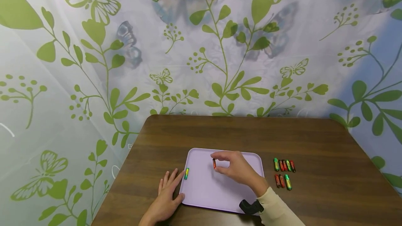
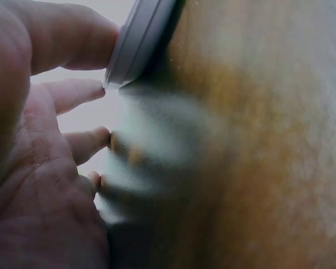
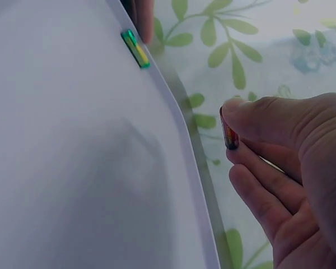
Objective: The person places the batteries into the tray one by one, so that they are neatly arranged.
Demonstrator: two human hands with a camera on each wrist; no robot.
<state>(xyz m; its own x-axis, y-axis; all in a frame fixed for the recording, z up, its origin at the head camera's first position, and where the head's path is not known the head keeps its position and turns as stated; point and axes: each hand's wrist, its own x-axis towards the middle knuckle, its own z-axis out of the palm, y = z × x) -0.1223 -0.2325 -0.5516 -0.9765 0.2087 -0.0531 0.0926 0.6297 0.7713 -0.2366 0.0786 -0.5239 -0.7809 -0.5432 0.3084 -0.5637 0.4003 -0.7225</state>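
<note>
My right hand (image 1: 237, 168) pinches one slim red-and-black cylindrical battery (image 1: 214, 164) end to end between thumb and finger, the remaining fingers partly bent. The battery stands near upright, held above a light purple rectangular tray (image 1: 204, 187) with a raised rim. A black wrist strap (image 1: 249, 207) and a cream sleeve (image 1: 276, 208) sit behind this hand.

My left hand (image 1: 166, 196) is spread, fingers apart, and grasps nothing; its thumb touches the tray's near-left rim. Just right of its fingertips, inside the tray, a green-and-yellow cylindrical battery (image 1: 186, 173) lies alongside the left wall.

To the right of my right hand, beyond the tray, two rows of batteries lie on the brown wood-grain desk (image 1: 329, 156): a farther row of five red and green batteries (image 1: 285, 165) and a nearer row of three (image 1: 281, 181). Ahead of both hands hangs a pale cloth printed with green leaves and butterflies (image 1: 220, 55).
</note>
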